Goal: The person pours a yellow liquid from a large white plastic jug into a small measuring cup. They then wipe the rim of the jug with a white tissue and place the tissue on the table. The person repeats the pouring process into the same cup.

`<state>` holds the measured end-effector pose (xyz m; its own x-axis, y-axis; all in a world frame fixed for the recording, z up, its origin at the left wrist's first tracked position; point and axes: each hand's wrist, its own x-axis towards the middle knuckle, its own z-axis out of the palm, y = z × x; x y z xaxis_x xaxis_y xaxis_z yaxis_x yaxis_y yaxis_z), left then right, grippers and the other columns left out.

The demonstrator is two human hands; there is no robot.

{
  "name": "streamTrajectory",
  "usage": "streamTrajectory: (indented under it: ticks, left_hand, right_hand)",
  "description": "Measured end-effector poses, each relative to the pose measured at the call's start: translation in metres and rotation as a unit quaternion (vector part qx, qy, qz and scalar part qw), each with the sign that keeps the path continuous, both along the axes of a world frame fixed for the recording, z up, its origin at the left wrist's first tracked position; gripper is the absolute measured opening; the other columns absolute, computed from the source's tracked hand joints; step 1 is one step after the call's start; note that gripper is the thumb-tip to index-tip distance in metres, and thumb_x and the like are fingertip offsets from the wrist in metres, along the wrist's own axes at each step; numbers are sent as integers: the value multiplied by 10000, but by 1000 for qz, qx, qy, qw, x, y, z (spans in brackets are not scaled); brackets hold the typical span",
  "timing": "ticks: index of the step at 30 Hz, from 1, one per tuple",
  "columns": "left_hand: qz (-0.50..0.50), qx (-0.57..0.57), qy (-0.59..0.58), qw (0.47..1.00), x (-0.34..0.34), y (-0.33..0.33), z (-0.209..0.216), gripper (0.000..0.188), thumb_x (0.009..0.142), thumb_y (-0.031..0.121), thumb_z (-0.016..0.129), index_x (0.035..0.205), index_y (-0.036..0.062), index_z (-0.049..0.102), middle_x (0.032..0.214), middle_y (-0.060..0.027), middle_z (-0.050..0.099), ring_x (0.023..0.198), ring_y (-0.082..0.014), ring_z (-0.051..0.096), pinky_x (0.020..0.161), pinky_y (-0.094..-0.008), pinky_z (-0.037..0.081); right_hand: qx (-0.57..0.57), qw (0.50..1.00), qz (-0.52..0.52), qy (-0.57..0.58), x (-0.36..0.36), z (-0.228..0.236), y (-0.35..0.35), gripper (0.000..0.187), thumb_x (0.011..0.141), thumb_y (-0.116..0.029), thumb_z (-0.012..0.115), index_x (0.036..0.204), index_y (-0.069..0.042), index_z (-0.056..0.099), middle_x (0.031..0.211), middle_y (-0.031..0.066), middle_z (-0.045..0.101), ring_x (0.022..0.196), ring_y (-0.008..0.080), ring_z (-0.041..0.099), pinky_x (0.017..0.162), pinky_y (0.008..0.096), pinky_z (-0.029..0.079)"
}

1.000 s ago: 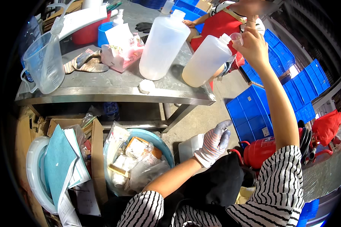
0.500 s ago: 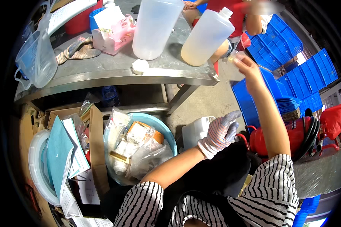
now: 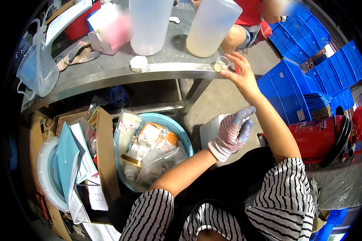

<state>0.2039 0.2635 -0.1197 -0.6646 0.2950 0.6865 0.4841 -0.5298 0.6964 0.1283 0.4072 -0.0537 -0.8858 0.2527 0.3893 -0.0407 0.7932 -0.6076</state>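
Note:
My right hand (image 3: 243, 78) is bare and pinches a small clear cup (image 3: 221, 64) between thumb and fingers, at the metal table's front right corner. Something pale yellow shows in the cup's bottom. My left hand (image 3: 232, 132) wears a striped knit glove and hovers over a whitish jug (image 3: 212, 129), its fingers stretched out with nothing in them. On the table (image 3: 108, 68) stand a tall translucent container (image 3: 150, 28) and a cloudy plastic bottle (image 3: 211, 30), which holds some yellowish liquid. A white cap (image 3: 138, 63) lies near the front edge.
A light-blue tub (image 3: 187, 136) of bags and packages and a cardboard box (image 3: 108, 156) of papers sit below the table. Blue crates (image 3: 283, 90) and a red fire extinguisher (image 3: 315, 138) stand at right. Another person (image 3: 245, 30) is beyond the table. Clear jugs (image 3: 38, 68) are at left.
My right hand has come left and down with the small cup, to the table's corner. The view has shifted a little. My left hand has stayed nearly in place.

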Motion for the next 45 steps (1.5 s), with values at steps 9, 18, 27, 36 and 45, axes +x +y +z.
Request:
streamTrajectory:
  ticks: [9,18,27,36,45]
  left_hand:
    - [2,-37,-16,999,2,6,-11,322,879,30,543,1201,27,554,725,-74,590,627,-211,587,616,-330,483]
    - [4,-41,-20,999,0,4,-18,356,866,10,545,1220,45,549,719,-69,578,634,-208,586,616,-326,481]
    - [20,-3,-223,975,-14,13,-37,455,918,7,526,1347,64,387,896,-69,584,650,-136,536,623,-282,475]
    - [-234,153,-458,844,-3,-8,-56,543,959,352,539,1401,83,375,1337,-141,513,1171,-200,509,950,-310,442]
    - [-163,108,-440,876,-3,-15,-51,482,974,311,493,1353,22,421,1332,-176,508,1266,-249,451,1098,-345,294]
  right_hand:
    - [-21,999,17,23,2,-5,9,609,705,-369,801,1211,-95,601,1403,177,408,1317,313,383,1085,420,311]
    - [-13,1000,-9,14,22,0,0,650,716,-354,787,1256,-81,551,1415,166,401,1323,302,379,1077,416,314]
    - [-211,961,-143,-110,139,-81,12,581,816,-231,737,1288,-5,484,1284,144,522,1185,230,479,970,360,407]
    - [-322,922,68,-201,121,-71,-48,152,922,-113,617,1004,-17,533,759,13,587,698,74,551,630,234,458]
    - [-18,971,101,-216,119,-78,-53,202,910,-168,561,1067,-44,582,779,198,627,741,397,619,656,420,493]
